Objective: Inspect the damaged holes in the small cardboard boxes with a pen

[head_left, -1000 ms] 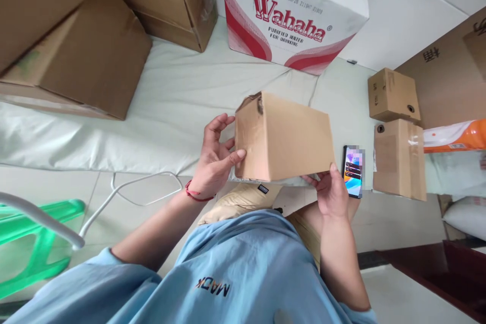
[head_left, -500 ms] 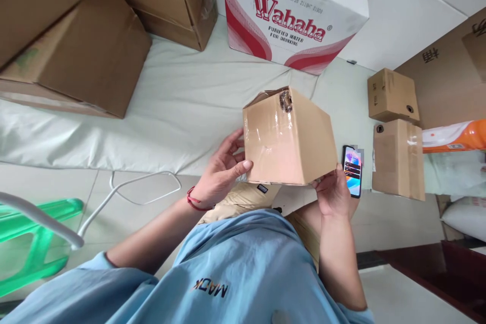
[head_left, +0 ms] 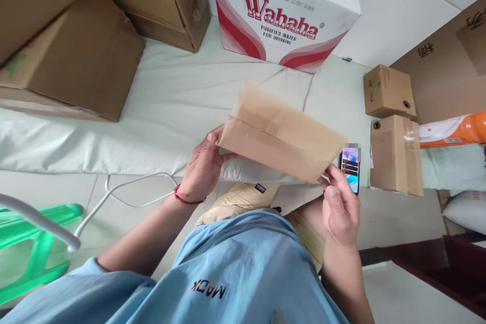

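Observation:
A brown cardboard box (head_left: 281, 136) is held up in front of my body, slanting down to the right and slightly blurred. Its taped side and long edge face me, and it looks low and wide from here; whether it is folded flat I cannot tell. My left hand (head_left: 203, 164) grips its left corner, thumb on top and fingers beneath. At the lower right corner my right hand (head_left: 341, 205) holds on with its fingertips, partly hidden behind the cardboard. A phone (head_left: 350, 169) with a lit screen lies just beyond that hand.
Two small cartons (head_left: 397, 154) stand at the right beside an orange and white package (head_left: 451, 129). A white and red water carton (head_left: 284, 15) is at the back; large brown boxes (head_left: 79, 55) fill the left. A green stool (head_left: 38, 243) is at lower left.
The box has turned in my hands: the glossy taped face and torn hole are gone from sight, and another side shows. My left hand has moved left, and the right hand has turned.

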`<state>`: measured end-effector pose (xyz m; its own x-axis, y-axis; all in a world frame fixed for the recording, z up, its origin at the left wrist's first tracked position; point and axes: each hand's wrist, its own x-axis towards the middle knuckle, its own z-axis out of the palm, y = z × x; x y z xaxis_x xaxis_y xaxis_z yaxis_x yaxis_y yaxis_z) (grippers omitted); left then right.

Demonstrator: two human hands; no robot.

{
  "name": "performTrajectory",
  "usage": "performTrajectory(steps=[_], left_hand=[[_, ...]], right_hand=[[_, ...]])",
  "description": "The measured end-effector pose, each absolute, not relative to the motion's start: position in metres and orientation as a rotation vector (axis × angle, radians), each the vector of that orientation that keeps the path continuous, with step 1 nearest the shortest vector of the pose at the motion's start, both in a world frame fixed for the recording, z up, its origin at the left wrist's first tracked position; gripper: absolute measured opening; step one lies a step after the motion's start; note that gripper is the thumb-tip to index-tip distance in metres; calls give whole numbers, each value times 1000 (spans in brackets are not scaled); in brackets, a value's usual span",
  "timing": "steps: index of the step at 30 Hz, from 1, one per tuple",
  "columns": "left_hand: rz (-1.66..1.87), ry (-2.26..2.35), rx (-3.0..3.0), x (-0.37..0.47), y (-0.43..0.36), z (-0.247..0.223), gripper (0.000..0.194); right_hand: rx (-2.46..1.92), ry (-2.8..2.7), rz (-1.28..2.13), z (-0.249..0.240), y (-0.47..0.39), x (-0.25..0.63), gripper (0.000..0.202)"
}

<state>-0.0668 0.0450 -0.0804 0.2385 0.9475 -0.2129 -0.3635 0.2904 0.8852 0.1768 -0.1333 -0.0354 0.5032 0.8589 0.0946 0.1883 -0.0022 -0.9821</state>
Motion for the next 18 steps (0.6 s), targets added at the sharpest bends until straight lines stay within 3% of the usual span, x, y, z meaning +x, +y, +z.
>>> performTrajectory(steps=[8, 12, 18], left_hand=[[1089, 954, 705, -72, 57, -92, 49], [1062, 941, 678, -72, 64, -94, 41], [1068, 911, 676, -72, 60, -94, 42]], right_hand=[[-1494, -1614, 385, -4, -124, 137, 76], [-1350, -1909, 187, 11, -109, 112, 77], [-1440, -1856, 128, 2, -109, 115, 79]])
